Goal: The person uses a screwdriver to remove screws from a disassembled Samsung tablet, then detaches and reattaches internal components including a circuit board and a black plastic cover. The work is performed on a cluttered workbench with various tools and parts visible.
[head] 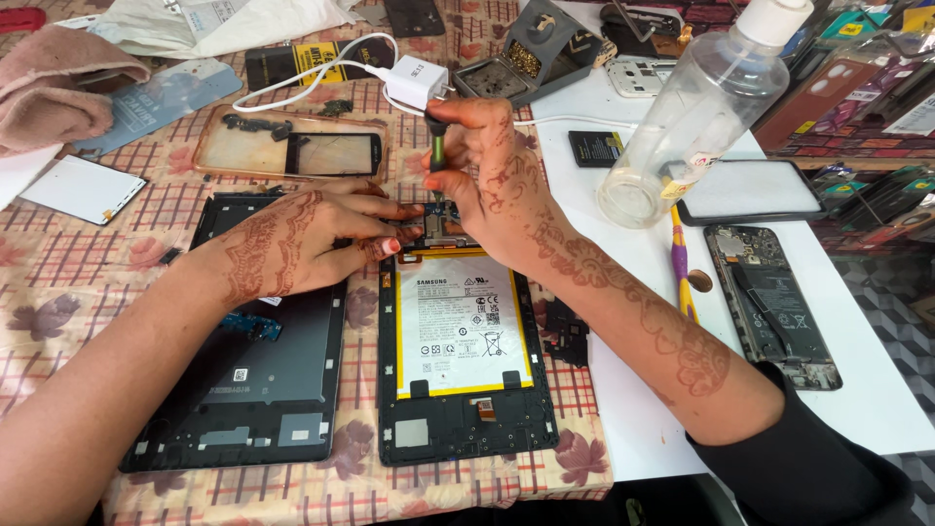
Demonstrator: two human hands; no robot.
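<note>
Grip first: the right hand (492,170) is closed around a slim green-handled screwdriver (437,156), held nearly upright with its tip down on the top end of an opened tablet (464,351), just above the big white battery (460,322) with its yellow border. Beside it, the left hand (292,239) holds nothing; it lies flat with fingers stretched out, their tips pressing on the tablet's upper left corner, close to the screwdriver tip. That hand's wrist rests over a black tablet back cover (255,365), which lies just left of the opened tablet, near the front edge of the tabletop (58,282) with its checked, leaf-patterned cloth. Further back, toward the far edge, lie a clear phone case (243,146), a white charger (417,81) with its cable, and a pink cloth (54,88) at the far left corner. On the white mat (643,429) covering the right side stand a clear plastic bottle (696,117), tilted in this view, a dark opened phone (774,304) near the right edge, and a purple-and-yellow tool (683,273) between them.
</note>
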